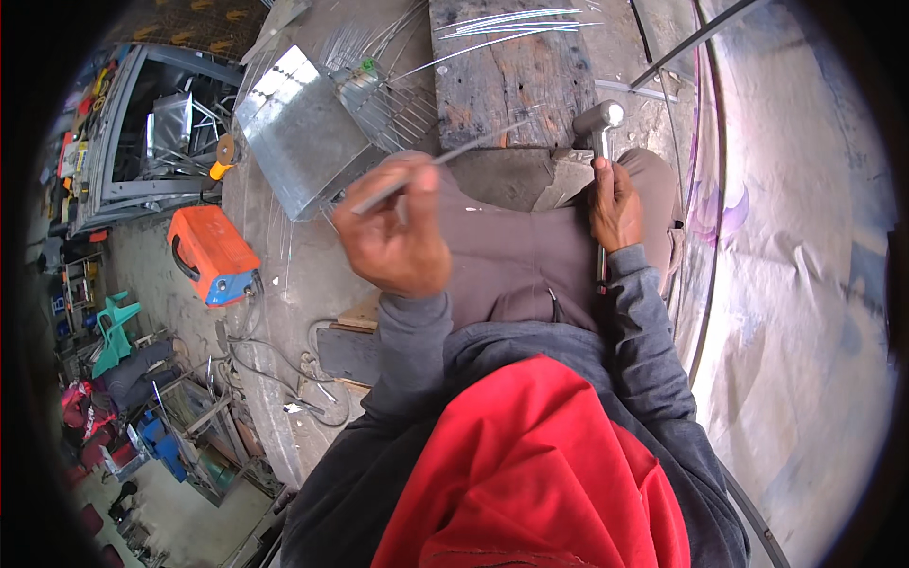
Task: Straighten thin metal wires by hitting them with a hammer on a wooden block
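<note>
Steel rod [440,161] in left hand [393,232]; right hand [615,204] grips hammer [598,123].

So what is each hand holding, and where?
Left hand pinches a thin grey metal rod near its lower end; right hand grips the steel-headed hammer by its handle.

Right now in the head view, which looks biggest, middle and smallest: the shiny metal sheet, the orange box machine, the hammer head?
1. Shiny metal sheet, biggest.
2. Orange box machine, middle.
3. Hammer head, smallest.
</note>
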A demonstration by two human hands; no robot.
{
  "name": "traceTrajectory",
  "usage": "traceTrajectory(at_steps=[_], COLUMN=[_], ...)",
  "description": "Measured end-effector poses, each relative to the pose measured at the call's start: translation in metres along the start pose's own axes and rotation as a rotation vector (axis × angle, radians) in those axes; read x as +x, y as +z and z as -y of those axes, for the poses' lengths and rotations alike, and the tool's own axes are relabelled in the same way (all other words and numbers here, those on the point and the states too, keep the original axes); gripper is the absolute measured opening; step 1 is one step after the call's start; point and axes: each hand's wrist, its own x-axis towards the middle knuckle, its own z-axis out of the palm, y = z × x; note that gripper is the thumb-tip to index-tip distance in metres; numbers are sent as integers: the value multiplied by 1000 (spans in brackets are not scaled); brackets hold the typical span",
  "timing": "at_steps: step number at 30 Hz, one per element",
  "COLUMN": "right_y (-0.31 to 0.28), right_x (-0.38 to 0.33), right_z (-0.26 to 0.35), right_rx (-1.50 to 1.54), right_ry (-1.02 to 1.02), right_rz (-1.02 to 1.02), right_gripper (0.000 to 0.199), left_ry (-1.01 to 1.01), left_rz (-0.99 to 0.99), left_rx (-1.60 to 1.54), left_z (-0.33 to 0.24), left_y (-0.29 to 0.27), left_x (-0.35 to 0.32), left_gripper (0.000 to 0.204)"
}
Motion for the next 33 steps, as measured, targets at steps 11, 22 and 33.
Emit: traceTrajectory(at_steps=[11, 22, 33], right_y=[-2, 3, 4], right_x=[1, 0, -3], right_z=[-4, -22, -35], right_rx=[183, 593, 389], right_ry=[-1, -26, -442], right_rz=[63, 55, -73], right_gripper=[54, 56, 57], left_ry=[275, 257, 243], left_rz=[335, 227, 303], left_rx=[-88, -48, -49], left_z=[-61, -59, -63], left_y=[85, 90, 90], left_x=[-13, 0, -3], left_gripper=[37, 30, 36])
